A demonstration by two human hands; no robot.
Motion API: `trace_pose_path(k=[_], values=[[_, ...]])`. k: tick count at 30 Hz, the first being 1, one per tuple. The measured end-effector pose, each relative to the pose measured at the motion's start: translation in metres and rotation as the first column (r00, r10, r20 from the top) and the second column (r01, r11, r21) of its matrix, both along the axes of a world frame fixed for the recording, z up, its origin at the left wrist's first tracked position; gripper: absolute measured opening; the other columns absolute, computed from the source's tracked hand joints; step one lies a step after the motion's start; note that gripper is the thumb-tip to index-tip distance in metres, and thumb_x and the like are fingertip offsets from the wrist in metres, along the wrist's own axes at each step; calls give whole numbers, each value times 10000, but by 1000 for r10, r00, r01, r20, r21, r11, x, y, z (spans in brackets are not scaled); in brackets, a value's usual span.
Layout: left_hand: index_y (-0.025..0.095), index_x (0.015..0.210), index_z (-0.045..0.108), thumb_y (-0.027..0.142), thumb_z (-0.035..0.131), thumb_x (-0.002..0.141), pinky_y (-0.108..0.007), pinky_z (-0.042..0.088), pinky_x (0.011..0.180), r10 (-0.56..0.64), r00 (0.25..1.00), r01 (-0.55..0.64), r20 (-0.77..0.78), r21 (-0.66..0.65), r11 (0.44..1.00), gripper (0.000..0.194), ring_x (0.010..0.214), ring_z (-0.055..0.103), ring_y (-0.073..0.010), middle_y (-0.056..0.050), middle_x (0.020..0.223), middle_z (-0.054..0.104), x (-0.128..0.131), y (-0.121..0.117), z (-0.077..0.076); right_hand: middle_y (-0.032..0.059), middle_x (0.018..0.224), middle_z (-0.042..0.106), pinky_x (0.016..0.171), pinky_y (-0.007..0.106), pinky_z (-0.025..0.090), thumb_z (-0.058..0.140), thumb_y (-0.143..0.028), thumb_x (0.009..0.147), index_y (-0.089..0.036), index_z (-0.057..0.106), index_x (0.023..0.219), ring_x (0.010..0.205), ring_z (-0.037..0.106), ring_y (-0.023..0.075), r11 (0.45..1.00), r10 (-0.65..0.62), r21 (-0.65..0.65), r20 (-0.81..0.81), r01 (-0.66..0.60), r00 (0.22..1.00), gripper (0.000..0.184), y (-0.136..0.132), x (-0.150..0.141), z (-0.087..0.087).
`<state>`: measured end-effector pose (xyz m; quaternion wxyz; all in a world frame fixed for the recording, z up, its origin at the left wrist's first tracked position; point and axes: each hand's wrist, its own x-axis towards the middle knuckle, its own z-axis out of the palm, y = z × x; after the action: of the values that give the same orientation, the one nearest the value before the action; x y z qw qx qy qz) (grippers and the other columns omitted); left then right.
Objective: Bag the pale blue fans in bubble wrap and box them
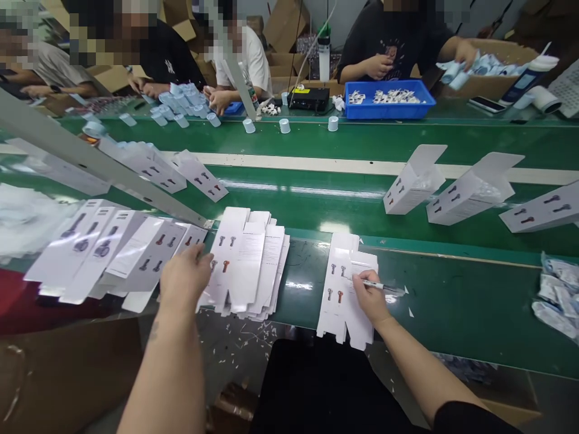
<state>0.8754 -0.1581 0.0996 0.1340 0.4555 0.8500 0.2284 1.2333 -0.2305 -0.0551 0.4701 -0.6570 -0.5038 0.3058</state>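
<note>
Gripping a pen [377, 284] narrowly between thumb and fingers, the right hand [370, 296] is over the right side of a flat carton [335, 289], at 1 o'clock from the wearer's lap [316, 380]; the hand covers some of the print. The left hand [185, 278], at 10 o'clock, reaches over the near end of a row of leaning cartons [136, 250]. Its palm is turned away, so whether it grips one cannot be told. Between the hands, at 11 o'clock, lies a pile of flat cartons [239, 259], its lower sheets mostly hidden. Two open boxes [404, 184] stand at 1 to 2 o'clock, their contents hard to make out; another box [543, 205] is cut off at 2 o'clock. Beyond, a blue tray [389, 110] sits at 12 to 1 o'clock. The plastic packets [558, 292] at 2 to 3 o'clock are cut off too.
</note>
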Motion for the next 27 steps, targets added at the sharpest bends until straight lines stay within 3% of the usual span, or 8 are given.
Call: trace_pose_path(k=[2, 4, 5, 8, 11, 18, 22, 27], values=[[196, 945, 690, 286, 605, 766, -409, 490, 836, -82, 988, 82, 128, 7, 997, 218, 857, 634, -253, -55, 850, 702, 37, -9, -17, -40, 577, 437, 571, 293, 393, 525, -429, 848, -234, 448, 678, 570, 444, 155, 1000, -22, 18, 35, 22, 999, 270, -3, -3, -3], [184, 928, 697, 340, 577, 798, -351, 502, 752, -183, 864, 259, 469, -102, 960, 236, 758, 637, -223, -61, 813, 703, 88, -22, -48, -44, 560, 417, 555, 295, 380, 516, -420, 847, -242, 425, 669, 556, 431, 156, 998, -48, 37, 69, 45, 996, 268, -6, -4, -5], [181, 898, 703, 304, 603, 780, -335, 488, 756, -214, 813, 342, 541, -148, 928, 198, 771, 637, -221, -68, 827, 707, 114, -29, -67, -44, 556, 415, 549, 296, 376, 513, -416, 847, -244, 421, 668, 551, 430, 156, 998, -57, 43, 86, 54, 995, 265, -7, -4, -6], [176, 783, 699, 223, 691, 696, -297, 444, 734, -217, 758, 441, 615, -238, 866, 100, 789, 627, -223, -77, 804, 703, 173, -45, -120, -40, 554, 430, 535, 297, 376, 504, -407, 850, -245, 424, 673, 542, 438, 157, 997, -66, 42, 126, 61, 990, 253, -7, -5, -7], [170, 711, 672, 218, 688, 700, -268, 408, 640, -188, 753, 433, 630, -261, 863, 52, 682, 598, -194, -51, 688, 665, 193, -52, -148, -37, 556, 450, 533, 297, 387, 501, -400, 850, -244, 425, 668, 533, 448, 155, 998, -62, 32, 150, 58, 987, 251, -4, -7, -8], [180, 628, 623, 230, 697, 689, -230, 368, 573, -149, 733, 397, 663, -240, 886, 108, 602, 531, -142, 4, 594, 589, 184, -54, -150, -43, 550, 444, 519, 284, 398, 491, -368, 870, -244, 426, 688, 524, 455, 148, 999, -24, 27, 123, 21, 992, 229, -13, -4, 3], [169, 650, 617, 230, 659, 723, -217, 394, 559, -93, 687, 374, 721, -242, 895, 104, 577, 533, -122, 12, 588, 580, 182, -54, -156, -32, 569, 503, 511, 269, 417, 542, -357, 856, -229, 499, 693, 519, 493, 140, 989, 149, -9, 93, -149, 984, 212, -41, -7, 11], [164, 643, 598, 211, 663, 719, -207, 394, 540, -40, 656, 345, 753, -252, 904, 110, 549, 512, -106, 23, 570, 562, 181, -54, -162, -27, 588, 538, 498, 256, 423, 526, -366, 876, -221, 519, 721, 514, 523, 134, 942, 328, -93, 62, -322, 943, 213, -61, -17, 5]])
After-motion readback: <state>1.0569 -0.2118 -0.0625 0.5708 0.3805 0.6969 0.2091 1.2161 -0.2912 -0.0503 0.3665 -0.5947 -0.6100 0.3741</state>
